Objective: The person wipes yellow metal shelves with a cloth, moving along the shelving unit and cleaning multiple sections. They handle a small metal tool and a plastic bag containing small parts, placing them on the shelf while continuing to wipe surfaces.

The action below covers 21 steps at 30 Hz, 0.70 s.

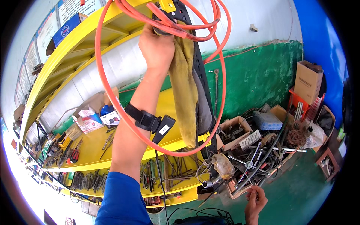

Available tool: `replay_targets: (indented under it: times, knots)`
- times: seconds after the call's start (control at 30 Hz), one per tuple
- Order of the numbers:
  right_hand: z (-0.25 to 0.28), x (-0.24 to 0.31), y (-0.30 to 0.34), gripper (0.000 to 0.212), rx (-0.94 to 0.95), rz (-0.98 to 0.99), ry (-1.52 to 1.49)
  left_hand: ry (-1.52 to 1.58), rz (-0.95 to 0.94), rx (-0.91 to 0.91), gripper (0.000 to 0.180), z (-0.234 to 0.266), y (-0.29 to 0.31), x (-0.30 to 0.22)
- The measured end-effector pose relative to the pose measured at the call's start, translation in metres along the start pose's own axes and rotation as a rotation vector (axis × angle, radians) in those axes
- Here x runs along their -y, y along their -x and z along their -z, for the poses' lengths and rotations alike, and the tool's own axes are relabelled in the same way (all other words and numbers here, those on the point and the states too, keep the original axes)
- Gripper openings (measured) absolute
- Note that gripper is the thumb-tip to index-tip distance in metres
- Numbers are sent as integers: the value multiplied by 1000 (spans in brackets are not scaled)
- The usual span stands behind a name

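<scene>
My left hand (155,48) is raised high at the yellow shelf's black upright (200,71), its fingers closed at a coil of red hose (101,71). The hose and a dark piece beside it partly hide the fingertips. Loops of the hose hang in front of my left forearm, which wears a black strap with a small black device (164,129). Beside that hand, a yellow-and-grey work glove (183,86) hangs against the upright. Down at the lower right, my right hand (255,202) has its fingers curled in, with nothing visible in them.
Yellow shelves (153,150) on the left carry wrenches, pliers and small boxes. A heap of metal tools with a cross-shaped wheel wrench (249,165) lies at right, near an open cardboard box (234,131). A brown carton (307,82) sits on a red crate beyond.
</scene>
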State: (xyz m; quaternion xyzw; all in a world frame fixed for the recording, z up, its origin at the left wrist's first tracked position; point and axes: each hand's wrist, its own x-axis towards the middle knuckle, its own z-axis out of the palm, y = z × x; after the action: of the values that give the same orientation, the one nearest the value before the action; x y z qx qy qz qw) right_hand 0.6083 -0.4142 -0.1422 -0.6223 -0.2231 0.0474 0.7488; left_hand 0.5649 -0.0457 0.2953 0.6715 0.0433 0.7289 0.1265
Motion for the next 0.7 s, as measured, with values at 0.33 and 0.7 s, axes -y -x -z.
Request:
replay_targets:
  times: [0.33, 0.7]
  knots:
    - [4, 7, 2, 16, -11, 35, 75, 45, 88, 6, 30, -14, -10, -12]
    - [-7, -3, 12, 16, 60, -1, 15, -144, 139, 187, 31, 0, 24, 1]
